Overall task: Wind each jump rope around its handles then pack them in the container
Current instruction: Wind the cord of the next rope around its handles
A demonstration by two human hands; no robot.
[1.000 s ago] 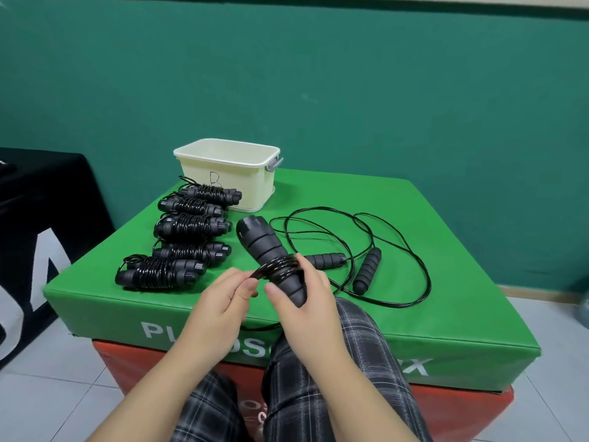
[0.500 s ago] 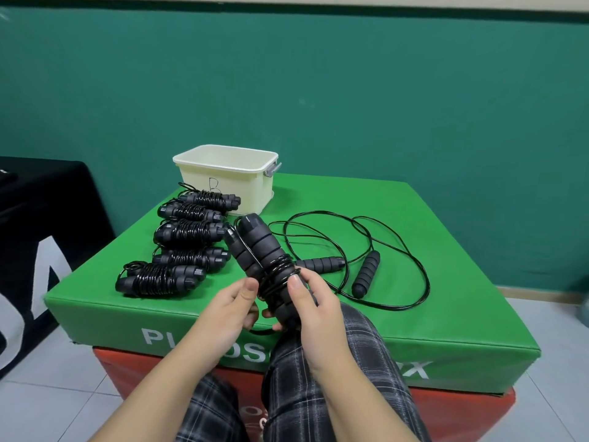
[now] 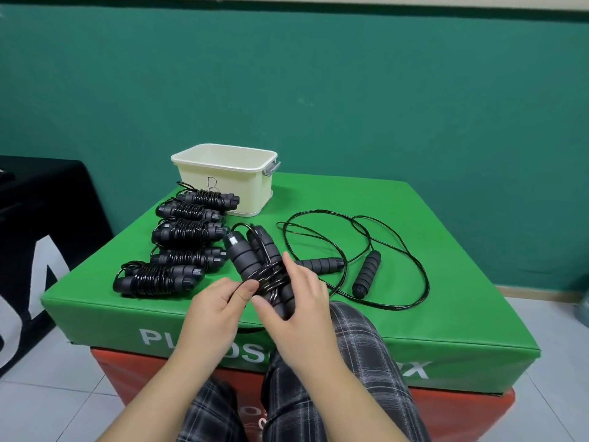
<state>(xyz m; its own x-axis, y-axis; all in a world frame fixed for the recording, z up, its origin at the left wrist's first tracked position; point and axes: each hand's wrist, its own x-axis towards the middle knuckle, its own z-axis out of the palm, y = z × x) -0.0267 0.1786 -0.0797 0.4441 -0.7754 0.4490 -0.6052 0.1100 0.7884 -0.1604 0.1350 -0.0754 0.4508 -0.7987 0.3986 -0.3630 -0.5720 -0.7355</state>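
My right hand (image 3: 298, 309) grips a pair of black foam handles (image 3: 251, 256) held side by side above the near edge of the green box, with black cord coiled round their middle. My left hand (image 3: 220, 303) pinches the loose cord just left of the coils. Several wound jump ropes (image 3: 181, 232) lie in a row on the left of the green box. One unwound rope (image 3: 366, 272) sprawls on the right, its two handles apart. The cream container (image 3: 223, 173) stands at the back left; what is inside is hidden.
The green padded box (image 3: 414, 320) sits on a red one (image 3: 462, 409). My legs in plaid trousers (image 3: 350, 378) press against its front. A black covered stand (image 3: 47, 218) is at the left. The teal wall is behind, white tiles below.
The handle pair has swung so both handles show side by side, and more cord lies round their middle. My left hand moved up to the coils, pinching the cord.
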